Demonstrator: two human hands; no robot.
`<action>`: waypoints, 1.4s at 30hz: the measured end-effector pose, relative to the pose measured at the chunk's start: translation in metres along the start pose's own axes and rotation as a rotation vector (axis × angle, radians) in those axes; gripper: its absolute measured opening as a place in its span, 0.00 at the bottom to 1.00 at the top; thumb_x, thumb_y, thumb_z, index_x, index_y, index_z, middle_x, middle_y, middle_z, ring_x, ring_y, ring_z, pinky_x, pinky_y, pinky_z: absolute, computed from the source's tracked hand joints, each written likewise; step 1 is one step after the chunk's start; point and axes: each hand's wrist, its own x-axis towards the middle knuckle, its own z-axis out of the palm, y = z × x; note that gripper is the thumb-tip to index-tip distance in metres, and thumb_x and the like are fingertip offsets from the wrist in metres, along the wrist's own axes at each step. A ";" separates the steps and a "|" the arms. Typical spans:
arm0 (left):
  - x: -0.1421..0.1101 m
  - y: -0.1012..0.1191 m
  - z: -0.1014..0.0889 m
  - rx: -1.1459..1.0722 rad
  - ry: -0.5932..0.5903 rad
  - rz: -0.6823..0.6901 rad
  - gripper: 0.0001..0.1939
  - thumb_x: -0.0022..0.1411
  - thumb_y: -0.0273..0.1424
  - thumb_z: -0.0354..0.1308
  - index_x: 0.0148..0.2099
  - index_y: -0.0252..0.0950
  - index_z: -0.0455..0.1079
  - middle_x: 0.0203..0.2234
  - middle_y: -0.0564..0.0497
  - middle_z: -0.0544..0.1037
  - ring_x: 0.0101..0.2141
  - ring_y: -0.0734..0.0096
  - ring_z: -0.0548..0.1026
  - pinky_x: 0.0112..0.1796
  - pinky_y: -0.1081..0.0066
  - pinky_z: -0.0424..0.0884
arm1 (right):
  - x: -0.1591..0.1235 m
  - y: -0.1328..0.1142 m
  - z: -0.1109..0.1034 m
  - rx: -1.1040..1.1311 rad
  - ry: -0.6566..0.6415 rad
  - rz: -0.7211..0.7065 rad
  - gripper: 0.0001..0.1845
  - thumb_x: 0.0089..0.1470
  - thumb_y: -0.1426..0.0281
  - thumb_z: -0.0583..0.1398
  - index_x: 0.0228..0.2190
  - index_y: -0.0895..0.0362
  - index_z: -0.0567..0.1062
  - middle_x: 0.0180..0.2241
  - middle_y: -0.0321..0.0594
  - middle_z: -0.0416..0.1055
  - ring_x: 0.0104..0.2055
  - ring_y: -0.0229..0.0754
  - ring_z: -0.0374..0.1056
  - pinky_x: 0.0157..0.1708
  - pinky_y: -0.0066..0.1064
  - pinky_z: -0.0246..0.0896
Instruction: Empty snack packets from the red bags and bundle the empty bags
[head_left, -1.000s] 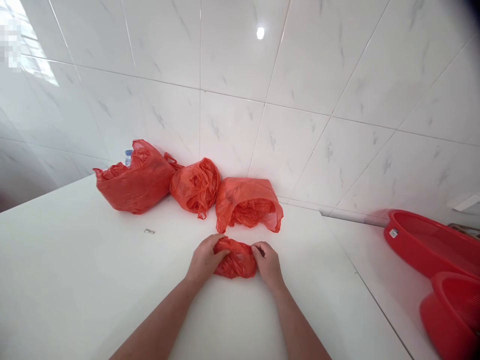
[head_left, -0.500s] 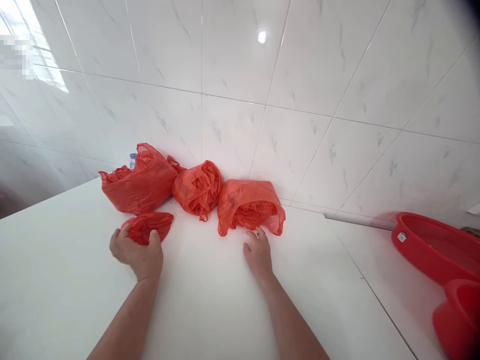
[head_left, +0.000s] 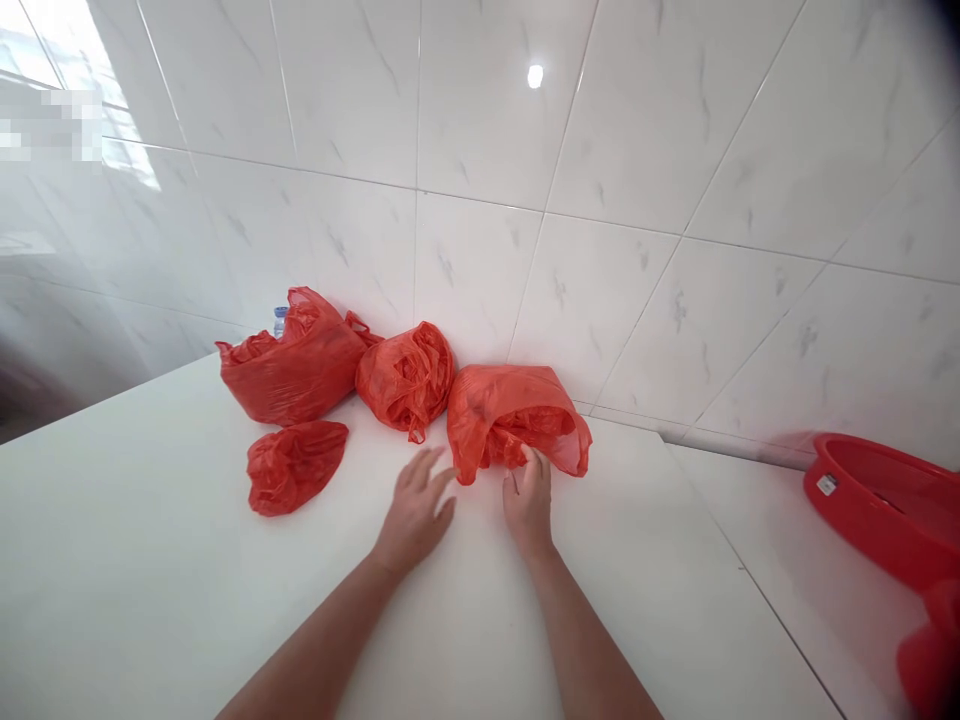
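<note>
Several red plastic bags lie on a white counter (head_left: 150, 560) against a tiled wall. My right hand (head_left: 528, 502) reaches into the mouth of the open bag (head_left: 517, 415) on the right, its fingers curled at the bag's lower rim. My left hand (head_left: 415, 512) hovers flat and open just left of that bag, touching nothing. A small folded red bundle (head_left: 294, 464) rests alone on the counter to the left. Behind it stand a large stuffed red bag (head_left: 296, 362) and a crumpled middle bag (head_left: 406, 378).
A bottle cap (head_left: 280, 318) pokes out behind the large bag. Red plastic basins (head_left: 885, 510) sit at the right edge of the adjoining counter. The tiled wall (head_left: 600, 180) runs close behind the bags.
My left hand let go of the folded bundle at the left and swung right toward the open bag. My right hand moved forward to that bag's rim.
</note>
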 end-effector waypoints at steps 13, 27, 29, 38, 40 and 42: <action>0.052 0.025 0.082 0.028 -0.221 -0.230 0.44 0.51 0.38 0.60 0.66 0.37 0.44 0.62 0.35 0.53 0.58 0.45 0.57 0.49 0.52 0.58 | -0.001 0.021 -0.029 0.288 -0.079 0.513 0.26 0.39 0.72 0.54 0.45 0.55 0.70 0.30 0.37 0.71 0.28 0.40 0.65 0.29 0.31 0.63; 0.069 0.014 0.083 0.096 -0.166 -0.289 0.23 0.58 0.29 0.49 0.56 0.37 0.60 0.52 0.37 0.66 0.55 0.46 0.58 0.50 0.49 0.54 | -0.034 0.037 -0.150 0.488 -0.698 0.714 0.02 0.32 0.74 0.50 0.14 0.57 0.62 0.17 0.30 0.57 0.20 0.34 0.53 0.22 0.26 0.45; 0.071 0.016 0.084 0.101 -0.157 -0.295 0.21 0.57 0.28 0.50 0.54 0.36 0.63 0.50 0.37 0.68 0.54 0.46 0.60 0.49 0.47 0.54 | -0.038 0.039 -0.159 0.436 -0.743 0.717 0.02 0.33 0.74 0.50 0.15 0.56 0.60 0.17 0.30 0.56 0.21 0.34 0.54 0.23 0.27 0.46; 0.049 0.033 0.062 0.040 0.164 -0.056 0.20 0.58 0.31 0.52 0.54 0.37 0.65 0.51 0.41 0.68 0.57 0.53 0.57 0.56 0.48 0.48 | -0.042 0.058 -0.143 0.069 -0.296 0.388 0.03 0.41 0.73 0.50 0.20 0.54 0.61 0.26 0.33 0.59 0.27 0.37 0.56 0.28 0.28 0.51; 0.049 0.045 0.061 0.024 0.168 0.154 0.22 0.59 0.28 0.51 0.56 0.42 0.64 0.57 0.44 0.63 0.60 0.53 0.53 0.57 0.50 0.48 | -0.040 0.058 -0.136 0.046 -0.325 0.307 0.03 0.40 0.74 0.49 0.19 0.54 0.60 0.29 0.35 0.60 0.29 0.38 0.58 0.29 0.28 0.53; 0.059 0.058 0.063 0.034 0.027 0.337 0.25 0.59 0.25 0.50 0.57 0.49 0.63 0.61 0.50 0.57 0.62 0.52 0.49 0.57 0.50 0.47 | -0.040 0.055 -0.131 0.049 -0.390 0.245 0.05 0.39 0.75 0.48 0.18 0.55 0.59 0.31 0.37 0.61 0.31 0.38 0.60 0.30 0.28 0.54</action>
